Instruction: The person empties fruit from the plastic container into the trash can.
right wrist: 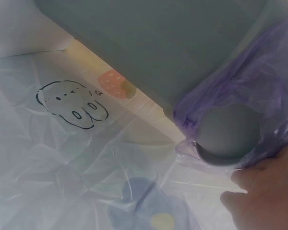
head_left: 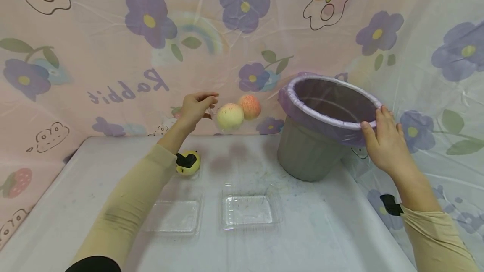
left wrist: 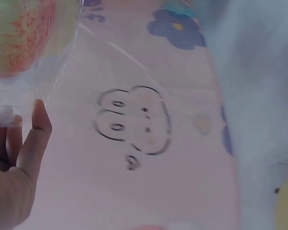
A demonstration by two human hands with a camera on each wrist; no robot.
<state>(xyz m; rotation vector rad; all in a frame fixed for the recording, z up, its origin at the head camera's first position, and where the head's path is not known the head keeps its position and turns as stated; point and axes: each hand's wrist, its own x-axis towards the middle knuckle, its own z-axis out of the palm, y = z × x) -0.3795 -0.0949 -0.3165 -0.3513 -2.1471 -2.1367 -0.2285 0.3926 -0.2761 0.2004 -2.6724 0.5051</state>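
Two peaches [head_left: 239, 111]: held up left of the bin, in a clear plastic box [left wrist: 19, 93].
Left hand [head_left: 198, 106]: the box edge is pinched between thumb and fingers, presumably so the fruit is left unpressed.
Right hand [head_left: 387, 148]: fingers laid fairly straight against the rim, probably so the grey bin [head_left: 314, 150] is steadied.
Purple liner [head_left: 296, 106]: folded over the rim, likely against slipping.
Wrist views: by the left, the pinch is shown closely; by the right, a rounded gap in the liner, unseen from the head.

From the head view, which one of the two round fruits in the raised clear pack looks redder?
The orange-red fruit on the right, partly covered by its neighbour; the front fruit looks mostly pale yellow.
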